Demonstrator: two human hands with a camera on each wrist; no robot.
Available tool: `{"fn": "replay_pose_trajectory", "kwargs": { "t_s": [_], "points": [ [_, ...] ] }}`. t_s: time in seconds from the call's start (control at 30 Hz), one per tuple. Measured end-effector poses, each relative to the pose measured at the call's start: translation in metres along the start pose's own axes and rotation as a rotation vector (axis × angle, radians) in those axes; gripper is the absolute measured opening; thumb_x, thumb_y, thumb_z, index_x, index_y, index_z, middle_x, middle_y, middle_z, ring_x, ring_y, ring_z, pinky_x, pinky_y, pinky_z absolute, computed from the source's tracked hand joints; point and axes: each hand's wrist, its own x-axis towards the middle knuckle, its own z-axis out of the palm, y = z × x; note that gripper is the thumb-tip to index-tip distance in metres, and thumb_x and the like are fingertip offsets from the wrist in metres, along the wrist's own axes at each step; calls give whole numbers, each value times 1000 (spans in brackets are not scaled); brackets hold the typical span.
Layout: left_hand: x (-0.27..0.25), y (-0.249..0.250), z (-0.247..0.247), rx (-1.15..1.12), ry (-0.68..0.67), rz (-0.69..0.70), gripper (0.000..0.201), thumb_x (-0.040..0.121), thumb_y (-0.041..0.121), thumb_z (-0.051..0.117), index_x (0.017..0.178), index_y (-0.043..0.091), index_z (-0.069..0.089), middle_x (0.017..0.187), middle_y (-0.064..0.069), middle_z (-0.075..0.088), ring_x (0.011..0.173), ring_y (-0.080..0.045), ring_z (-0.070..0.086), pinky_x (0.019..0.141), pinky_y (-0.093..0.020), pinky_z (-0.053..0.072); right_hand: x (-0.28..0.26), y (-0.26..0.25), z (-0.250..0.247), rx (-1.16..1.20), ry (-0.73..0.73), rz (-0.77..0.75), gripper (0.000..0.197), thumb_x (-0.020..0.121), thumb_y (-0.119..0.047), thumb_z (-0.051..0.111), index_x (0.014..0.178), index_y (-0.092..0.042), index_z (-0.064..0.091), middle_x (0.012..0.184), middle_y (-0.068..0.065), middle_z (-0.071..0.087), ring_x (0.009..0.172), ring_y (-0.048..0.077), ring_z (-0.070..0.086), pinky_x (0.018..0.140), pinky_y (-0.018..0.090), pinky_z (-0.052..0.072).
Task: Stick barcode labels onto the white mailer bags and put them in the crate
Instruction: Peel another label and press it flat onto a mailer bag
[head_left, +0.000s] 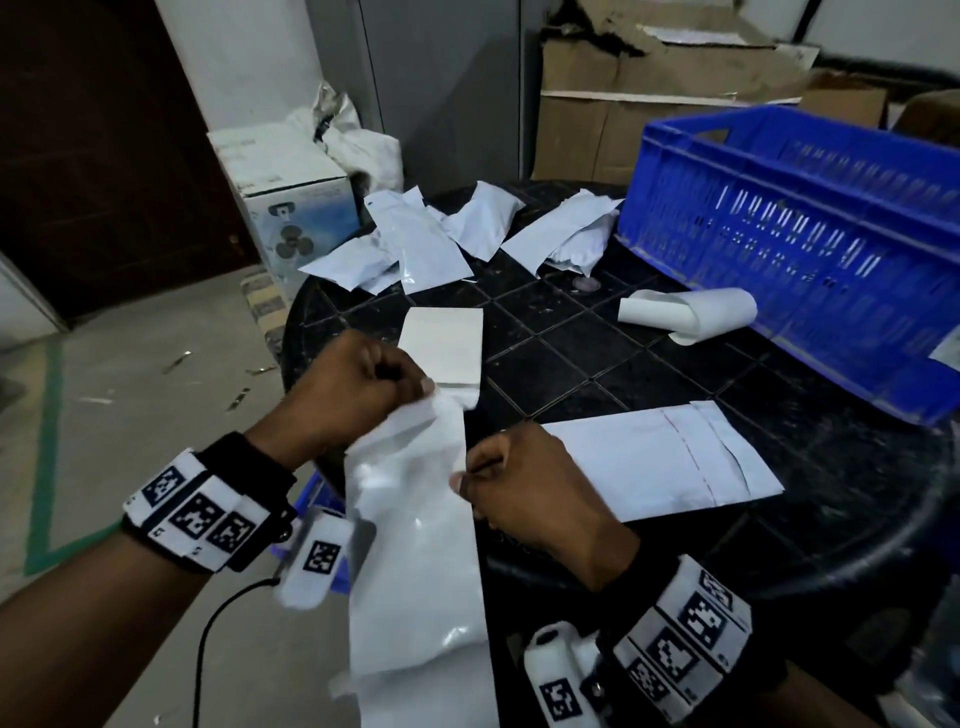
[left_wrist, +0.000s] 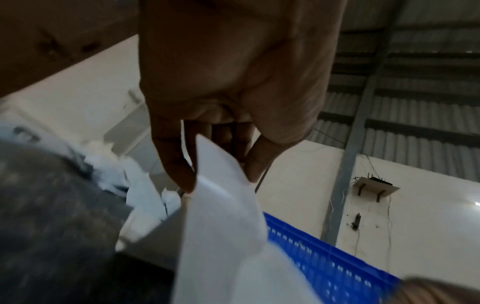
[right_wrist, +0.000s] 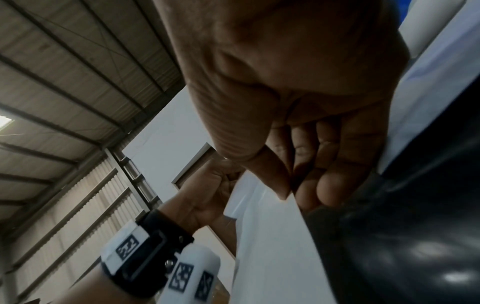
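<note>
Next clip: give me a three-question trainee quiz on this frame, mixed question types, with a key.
1. True or false: the blue crate stands on the floor.
2. What do the left hand and right hand pinch?
A. a long white strip
B. the flat mailer bag
C. the paper roll
3. Fill in: loose white bags lie piled at the far side of the black ____.

Key: 1 false, it stands on the table; 2 A; 3 table.

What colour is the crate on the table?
Blue. The crate has slotted plastic walls, clearest in the head view.
</note>
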Motion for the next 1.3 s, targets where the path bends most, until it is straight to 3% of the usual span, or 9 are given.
{"fn": "replay_pose_trajectory", "kwargs": {
  "t_s": [0.1, 0.27, 0.53, 0.7, 0.8, 0.9, 1.0, 1.13, 1.3],
  "points": [
    [11, -5, -19, 122, 220, 81, 11, 90, 21, 78, 79, 24, 79, 71, 3, 75, 54, -10, 59, 55, -29, 48, -12, 10, 2, -24, 12, 34, 21, 80, -31, 71, 81, -11, 72, 70, 8, 72, 71, 25, 71, 75, 42, 60],
    [43, -9, -67, 76, 557, 68, 17, 90, 34, 75, 88, 18, 81, 72, 3, 71, 55, 1, 54, 63, -32, 51, -14, 12, 4, 26, 69, 32, 20, 77, -27, 71, 96, -29, 66, 74, -6, 74, 77, 21, 72, 79, 42, 61],
    [75, 28, -111, 257, 610, 137, 31, 89, 44, 70, 87, 14, 77, 85, -5, 75, 81, -21, 70, 73, -38, 55, -19, 8, -5, 22, 89, 29, 23, 74, -25, 68, 94, -32, 61, 76, -7, 74, 71, 16, 72, 76, 39, 62],
    [75, 69, -110, 101, 678, 265, 29, 92, 49, 65, 84, 21, 72, 66, 8, 62, 56, -4, 51, 59, -27, 42, -18, 15, -14, 9, 64, 28, 39, 75, -47, 73, 109, -35, 60, 82, -10, 74, 87, 12, 72, 83, 40, 61],
    [52, 101, -84, 114, 511, 448, 21, 97, 35, 68, 95, 16, 76, 83, -2, 74, 61, 4, 58, 59, -22, 50, -20, 13, -43, 40, 235, -35, 43, 78, -64, 76, 108, -36, 64, 82, -14, 73, 84, 5, 71, 85, 33, 56],
    [30, 118, -52, 99, 260, 530, 23, 95, 38, 72, 99, 17, 78, 91, 3, 78, 78, -4, 70, 72, -43, 60, -24, 13, -94, 268, 509, -143, 35, 78, -62, 71, 97, -32, 71, 78, -8, 75, 75, 18, 73, 72, 41, 56],
    [16, 129, -22, 136, 99, 515, 29, 85, 49, 79, 106, 28, 78, 104, 14, 76, 102, -7, 69, 88, -46, 56, -32, 1, -147, 287, 631, -218, 31, 87, -56, 67, 99, -28, 74, 92, -5, 78, 84, 18, 73, 84, 51, 60],
    [8, 148, 5, 18, -13, 599, 48, 74, 50, 88, 113, 25, 75, 115, 4, 72, 109, -15, 65, 90, -49, 55, -44, -28, -186, 254, 358, -294, 32, 104, -44, 54, 111, -19, 74, 106, -2, 78, 104, 21, 72, 81, 39, 59],
    [13, 164, 21, -166, -72, 656, 55, 74, 42, 86, 120, 16, 72, 119, -1, 74, 112, -23, 68, 94, -60, 54, -54, -16, -180, 657, -136, -168, 60, 98, -59, 47, 127, -12, 69, 124, 19, 71, 118, 33, 66, 96, 51, 53]
  ]
}}
